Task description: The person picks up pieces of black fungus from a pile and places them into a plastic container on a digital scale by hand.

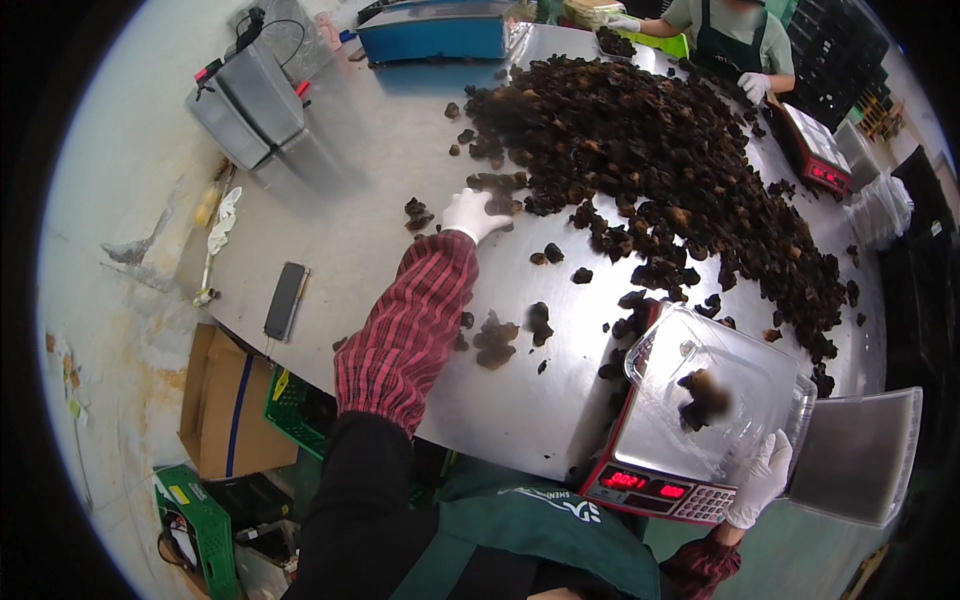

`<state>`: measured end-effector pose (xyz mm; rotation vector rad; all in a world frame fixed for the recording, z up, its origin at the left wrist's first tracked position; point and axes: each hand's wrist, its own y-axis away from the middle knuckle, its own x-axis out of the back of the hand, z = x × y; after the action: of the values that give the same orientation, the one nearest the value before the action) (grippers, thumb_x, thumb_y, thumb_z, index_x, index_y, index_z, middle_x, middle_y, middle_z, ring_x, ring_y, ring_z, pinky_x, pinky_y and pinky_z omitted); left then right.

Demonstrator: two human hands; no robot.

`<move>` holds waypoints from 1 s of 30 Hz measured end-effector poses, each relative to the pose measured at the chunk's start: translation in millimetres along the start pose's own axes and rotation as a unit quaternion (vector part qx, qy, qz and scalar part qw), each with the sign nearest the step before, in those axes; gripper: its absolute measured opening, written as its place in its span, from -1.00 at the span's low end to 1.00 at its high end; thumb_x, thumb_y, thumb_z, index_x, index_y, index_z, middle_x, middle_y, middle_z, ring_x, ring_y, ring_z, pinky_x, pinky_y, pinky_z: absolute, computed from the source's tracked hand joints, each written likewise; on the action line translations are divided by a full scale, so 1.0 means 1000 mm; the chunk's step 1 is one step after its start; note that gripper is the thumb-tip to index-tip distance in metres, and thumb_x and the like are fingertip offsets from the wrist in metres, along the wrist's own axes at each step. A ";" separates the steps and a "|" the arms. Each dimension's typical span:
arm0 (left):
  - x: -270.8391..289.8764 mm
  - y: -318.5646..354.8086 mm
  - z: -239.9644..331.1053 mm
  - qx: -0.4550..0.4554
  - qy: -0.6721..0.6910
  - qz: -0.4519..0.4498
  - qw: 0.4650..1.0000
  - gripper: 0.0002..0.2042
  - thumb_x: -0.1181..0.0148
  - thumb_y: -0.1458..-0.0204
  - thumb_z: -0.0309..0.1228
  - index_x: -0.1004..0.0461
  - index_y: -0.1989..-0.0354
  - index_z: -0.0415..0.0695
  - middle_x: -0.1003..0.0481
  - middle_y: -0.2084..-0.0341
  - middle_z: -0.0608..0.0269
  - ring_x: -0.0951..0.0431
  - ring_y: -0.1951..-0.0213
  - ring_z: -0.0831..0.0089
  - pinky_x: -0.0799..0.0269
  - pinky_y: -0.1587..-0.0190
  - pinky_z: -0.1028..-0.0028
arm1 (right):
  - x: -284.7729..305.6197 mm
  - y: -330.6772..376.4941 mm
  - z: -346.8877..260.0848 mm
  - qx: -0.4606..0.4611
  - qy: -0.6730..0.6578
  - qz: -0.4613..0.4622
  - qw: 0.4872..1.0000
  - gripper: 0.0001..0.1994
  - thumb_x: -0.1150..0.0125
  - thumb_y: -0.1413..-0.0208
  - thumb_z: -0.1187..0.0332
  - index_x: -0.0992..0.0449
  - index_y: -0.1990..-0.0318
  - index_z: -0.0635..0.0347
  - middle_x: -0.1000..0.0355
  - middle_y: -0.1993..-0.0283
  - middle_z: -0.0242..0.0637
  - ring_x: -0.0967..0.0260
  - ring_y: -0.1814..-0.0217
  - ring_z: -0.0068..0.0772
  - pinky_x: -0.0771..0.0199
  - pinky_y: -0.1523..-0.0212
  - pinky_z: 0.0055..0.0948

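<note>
My left hand (474,216), in a white glove, reaches over the metal table, fingers closed round a few blurred dark brown, crinkled wood ear mushrooms (505,204). Just beyond it spreads a big heap of the same mushrooms (640,140). At lower right stands a red electronic scale (655,490) with a lit display. On its plate lies a clear plastic tray (665,440) with a small clump of mushrooms (692,412) in it, partly blurred. My gloved right hand (762,480) grips the tray's near right edge; its fingertips are partly hard to make out.
A dark phone (287,301) lies near the table's left edge. Grey containers (245,105) and a blue box (435,40) stand farther back. Translucent trays (850,455) sit right of the scale. Across the table, a person's gloved hand (753,87) is near a second scale (818,150).
</note>
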<state>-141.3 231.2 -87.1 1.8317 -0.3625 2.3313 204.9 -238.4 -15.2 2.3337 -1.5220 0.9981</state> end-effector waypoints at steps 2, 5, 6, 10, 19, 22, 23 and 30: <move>-0.017 0.000 -0.009 -0.034 0.085 0.018 0.996 -0.66 -0.31 0.10 -0.18 -0.56 0.18 -0.10 -0.50 0.26 0.05 -0.53 0.15 0.12 -0.44 0.07 0.26 | 0.004 0.001 0.002 -0.020 0.021 0.003 1.000 -0.68 -0.07 -0.30 0.32 -0.40 -0.08 0.37 -0.50 0.05 -0.21 -0.38 0.10 -0.50 -0.39 0.07 -0.51; -0.024 0.009 -0.027 -0.084 0.203 0.041 0.975 -0.90 -0.26 0.11 -0.46 -0.58 0.39 -0.15 -0.48 0.35 0.18 -0.55 0.35 0.27 -0.47 0.25 0.37 | 0.006 0.002 -0.003 -0.035 0.033 0.006 0.999 -0.68 -0.07 -0.30 0.32 -0.42 -0.07 0.38 -0.49 0.05 -0.21 -0.37 0.10 -0.49 -0.39 0.08 -0.51; -0.012 0.017 -0.019 -0.045 0.263 -0.015 0.964 -0.89 -0.25 0.09 -0.49 -0.58 0.36 -0.17 -0.46 0.35 0.25 -0.55 0.42 0.43 -0.46 0.39 0.48 | 0.006 0.003 0.001 -0.032 0.022 0.009 0.999 -0.68 -0.07 -0.30 0.32 -0.42 -0.07 0.38 -0.49 0.07 -0.22 -0.37 0.14 -0.51 -0.39 0.12 -0.52; 0.038 0.046 0.022 -0.017 0.438 -0.091 0.894 -0.89 -0.24 0.10 -0.58 -0.56 0.35 -0.21 -0.43 0.31 0.24 -0.54 0.33 0.49 -0.50 0.36 0.54 | 0.000 0.006 -0.006 -0.010 0.025 0.009 1.000 -0.67 -0.08 -0.30 0.30 -0.41 -0.07 0.38 -0.48 0.20 -0.29 -0.35 0.31 -0.57 -0.39 0.32 -0.58; 0.070 0.140 0.208 -0.497 0.393 0.048 0.772 -0.82 -0.20 0.07 -0.60 -0.53 0.25 -0.19 -0.45 0.19 0.09 -0.54 0.20 0.24 -0.51 0.22 0.41 | -0.015 0.018 0.002 -0.034 0.031 -0.058 0.997 -0.66 -0.15 -0.26 0.31 -0.41 -0.06 0.39 -0.49 0.34 -0.30 -0.33 0.46 -0.65 -0.34 0.44 -0.58; 0.046 0.174 0.249 -0.547 0.307 0.016 0.779 -0.72 -0.22 0.10 -0.47 -0.49 0.15 -0.12 -0.45 0.06 0.08 -0.50 0.09 0.20 -0.47 0.14 0.30 | -0.021 0.012 0.003 -0.020 0.048 -0.062 0.997 -0.64 -0.15 -0.24 0.31 -0.41 -0.07 0.40 -0.53 0.26 -0.19 -0.42 0.38 -0.55 -0.43 0.32 -0.48; 0.045 0.180 0.250 -0.553 0.326 0.001 0.766 -0.72 -0.24 0.12 -0.44 -0.50 0.15 -0.10 -0.42 0.00 0.08 -0.48 0.04 0.19 -0.46 0.09 0.28 | -0.020 0.010 0.002 -0.023 0.059 -0.063 0.996 -0.65 -0.15 -0.24 0.31 -0.41 -0.07 0.40 -0.53 0.26 -0.19 -0.41 0.37 -0.56 -0.43 0.33 -0.49; 0.055 0.136 0.147 -0.409 0.326 0.080 0.849 -0.80 -0.20 -0.01 -0.45 -0.55 0.16 -0.10 -0.52 0.14 0.03 -0.53 0.08 0.13 -0.47 0.03 0.28 | -0.012 0.002 0.006 -0.069 -0.029 -0.053 0.996 -0.66 -0.12 -0.27 0.33 -0.40 -0.09 0.38 -0.50 0.16 -0.26 -0.35 0.36 -0.62 -0.40 0.41 -0.57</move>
<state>-54.3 57.8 -13.5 0.5959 -1.1841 2.1747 203.1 -233.3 -26.9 2.3373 -1.4216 0.7815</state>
